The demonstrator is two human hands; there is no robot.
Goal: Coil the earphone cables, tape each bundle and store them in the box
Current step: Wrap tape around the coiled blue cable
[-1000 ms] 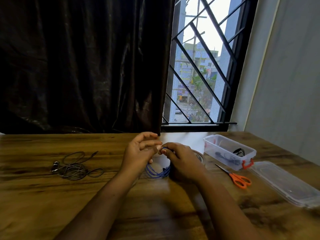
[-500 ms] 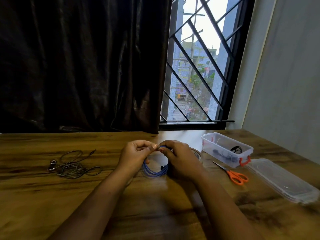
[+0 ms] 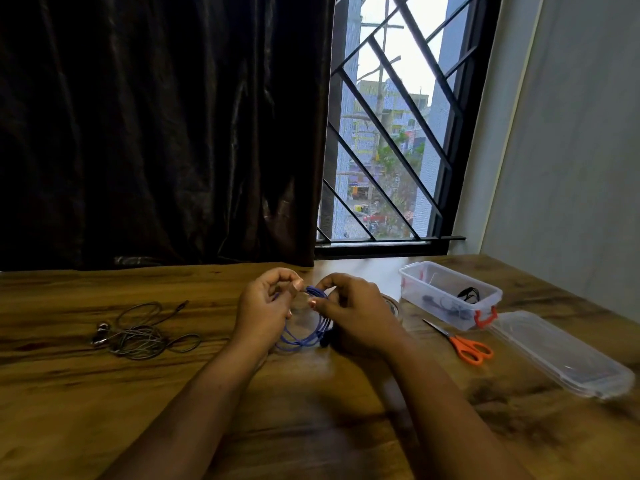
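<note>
Bench, seen from above the hands: near its right edge we find the detached lid, then the open box with cables already inside, then the orange scissors. Near the left edge lies an uncoiled grey earphone cable. At centre, our left hand and right hand each keep a pinching grip, closed on the top of the blue earphone coil. We judge the loops may spring apart if either pinch slackens before taping. A tape roll sits half hidden behind the right hand
</note>
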